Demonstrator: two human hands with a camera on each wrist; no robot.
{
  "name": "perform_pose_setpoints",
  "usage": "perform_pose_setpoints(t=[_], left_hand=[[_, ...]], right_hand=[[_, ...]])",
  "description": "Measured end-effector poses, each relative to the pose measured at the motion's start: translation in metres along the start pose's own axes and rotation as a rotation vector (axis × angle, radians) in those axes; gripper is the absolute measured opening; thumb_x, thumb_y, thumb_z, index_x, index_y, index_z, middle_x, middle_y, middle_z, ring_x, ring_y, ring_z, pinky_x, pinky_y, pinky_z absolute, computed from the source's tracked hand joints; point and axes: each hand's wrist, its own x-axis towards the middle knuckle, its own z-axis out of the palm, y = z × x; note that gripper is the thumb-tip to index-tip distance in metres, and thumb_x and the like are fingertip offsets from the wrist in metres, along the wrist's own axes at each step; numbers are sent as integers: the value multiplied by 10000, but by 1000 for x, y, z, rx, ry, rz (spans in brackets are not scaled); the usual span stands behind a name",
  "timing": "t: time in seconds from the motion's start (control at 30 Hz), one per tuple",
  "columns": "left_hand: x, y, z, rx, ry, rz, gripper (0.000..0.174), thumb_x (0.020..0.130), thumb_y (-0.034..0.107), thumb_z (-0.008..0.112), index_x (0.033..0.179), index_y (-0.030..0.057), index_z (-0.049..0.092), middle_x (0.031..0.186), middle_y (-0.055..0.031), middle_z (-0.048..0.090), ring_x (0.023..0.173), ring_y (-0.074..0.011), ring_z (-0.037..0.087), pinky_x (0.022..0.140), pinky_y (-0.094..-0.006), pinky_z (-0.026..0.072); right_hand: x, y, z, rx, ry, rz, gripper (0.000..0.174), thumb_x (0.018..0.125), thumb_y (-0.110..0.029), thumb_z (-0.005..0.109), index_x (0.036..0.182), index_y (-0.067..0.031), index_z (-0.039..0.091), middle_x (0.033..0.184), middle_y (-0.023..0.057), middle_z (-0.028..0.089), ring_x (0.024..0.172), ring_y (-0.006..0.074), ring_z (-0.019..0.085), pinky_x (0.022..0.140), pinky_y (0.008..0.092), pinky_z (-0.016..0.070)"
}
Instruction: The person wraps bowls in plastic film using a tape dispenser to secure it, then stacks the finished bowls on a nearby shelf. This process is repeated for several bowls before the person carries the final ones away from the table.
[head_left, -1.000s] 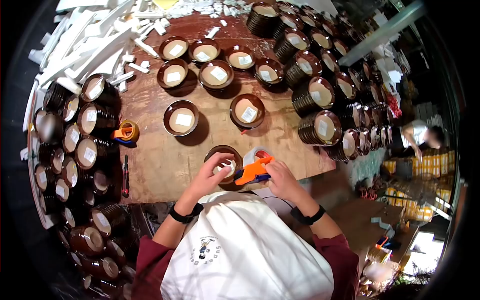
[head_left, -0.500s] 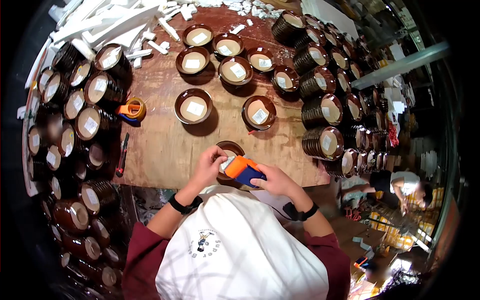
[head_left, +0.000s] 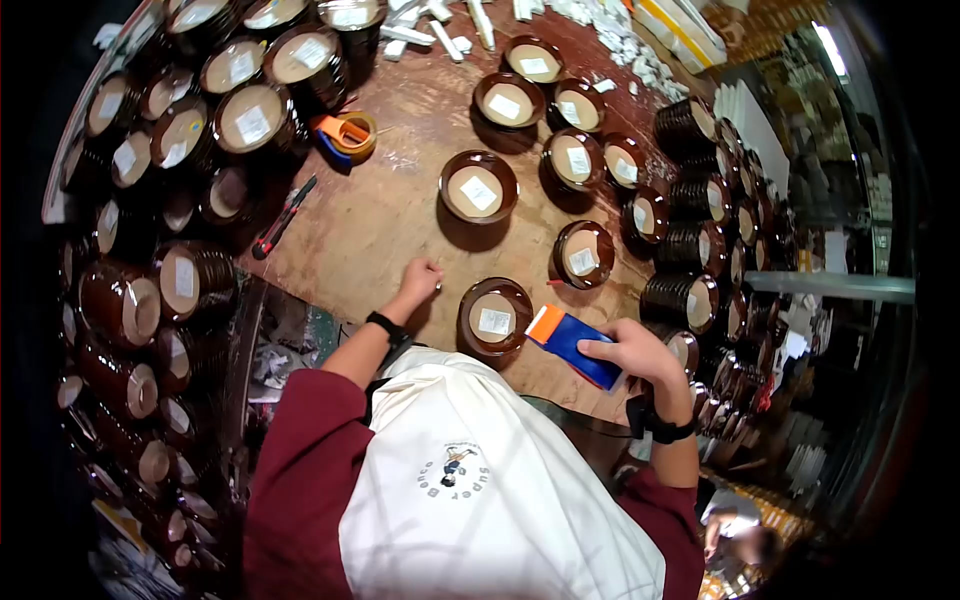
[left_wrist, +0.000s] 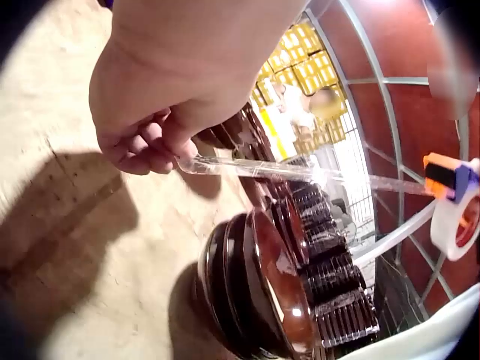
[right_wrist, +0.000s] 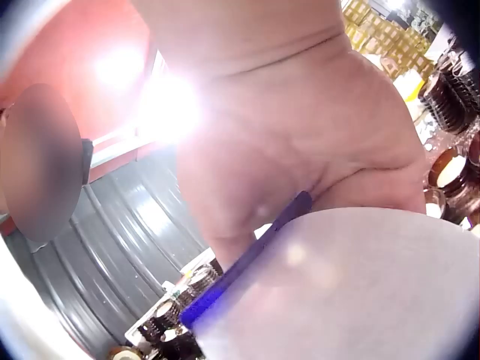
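My left hand [head_left: 422, 278] pinches the end of a strip of clear tape [left_wrist: 270, 171], drawn taut in the left wrist view. The strip runs to an orange and blue tape dispenser [head_left: 575, 345], which my right hand [head_left: 648, 352] grips by its blue handle. Between the two hands stands a short stack of glossy brown bowls [left_wrist: 238, 274]; a white label lies on the tan centre of the top one. In the right wrist view the pale side of the tape roll [right_wrist: 345, 292] fills the lower part, with the blue handle [right_wrist: 247, 262] against the palm.
More labelled brown bowls [head_left: 479, 205] stand across the wooden table [head_left: 350, 225]. Tall bowl stacks line the left and right sides. A second tape dispenser [head_left: 345, 137] and a red-black utility knife [head_left: 285, 217] lie at left. White foam pieces [head_left: 625, 55] litter the back.
My hands have moved apart, left hand to the left of the bowls and dispenser to the right, with tape drawn out between them. The head view has turned and shifted.
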Motion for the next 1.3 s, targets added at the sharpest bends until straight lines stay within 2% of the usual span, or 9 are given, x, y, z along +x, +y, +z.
perform_pose_setpoints(t=[0.03, 0.13, 0.43, 0.57, 0.73, 0.9, 1.0, 1.2, 1.3], left_hand=[[-3, 0, 9, 34, -13, 37, 91, 834, 47, 707, 788, -26, 677, 695, -96, 679, 632, -159, 644, 558, -317, 514], [0, -11, 31, -157, -93, -214, 91, 781, 78, 727, 768, -6, 698, 663, -122, 683, 611, -189, 669, 578, -354, 530], [-18, -5, 55, 15, -43, -137, 126, 824, 98, 710, 748, -1, 690, 689, -143, 697, 631, -223, 685, 618, -376, 536], [-17, -25, 76, 82, 40, -157, 157, 843, 129, 703, 773, -10, 684, 739, -178, 705, 747, -294, 705, 674, -410, 540], [-24, -2, 64, 182, 41, -204, 304, 805, 200, 781, 907, -37, 619, 910, -247, 690, 888, -369, 693, 736, -438, 535], [-23, -21, 65, 300, 196, -28, 388, 756, 223, 845, 860, -18, 560, 827, -210, 665, 714, -308, 641, 618, -421, 502], [-14, -19, 64, 164, 95, -192, 381, 748, 229, 855, 814, -4, 560, 734, -184, 649, 630, -276, 606, 577, -392, 480], [-23, -28, 61, 345, 136, 77, 152, 808, 74, 710, 730, 6, 599, 642, -104, 616, 611, -204, 586, 570, -363, 465], [-25, -42, 64, 223, 138, 95, 73, 821, 27, 627, 751, 8, 637, 670, -78, 641, 631, -187, 597, 587, -353, 468]], right_hand=[[-1, -7, -4, 9, -6, 47, 481, 885, -402, 700, 975, 70, 701, 744, 60, 661, 655, 117, 571, 651, 300, 494], [4, -15, -6, -37, 15, 62, 481, 887, -396, 703, 957, 80, 697, 738, 57, 656, 656, 113, 572, 646, 296, 495], [6, 15, -7, 136, -13, 63, 472, 911, -396, 675, 1008, 65, 700, 778, 56, 675, 699, 121, 597, 680, 294, 505], [10, 56, 8, 286, 42, 45, 459, 920, -376, 674, 1050, 63, 696, 813, 44, 677, 711, 114, 586, 685, 276, 491], [16, 102, 21, 332, 23, -82, 416, 943, -371, 649, 1021, 33, 708, 803, 31, 681, 706, 99, 587, 684, 273, 493], [32, 148, 22, 255, 41, -164, 505, 911, -450, 662, 954, 52, 705, 765, 61, 678, 707, 121, 594, 683, 307, 498], [39, 163, 22, 243, 64, -190, 529, 900, -467, 665, 934, 60, 696, 755, 65, 669, 695, 133, 586, 675, 312, 490], [52, 194, 19, 245, 4, -222, 517, 899, -457, 669, 1010, 47, 697, 815, 70, 688, 740, 135, 597, 702, 315, 488], [54, 201, 20, 246, -21, -224, 514, 905, -450, 666, 1060, 39, 696, 859, 76, 705, 771, 136, 610, 735, 310, 496]])
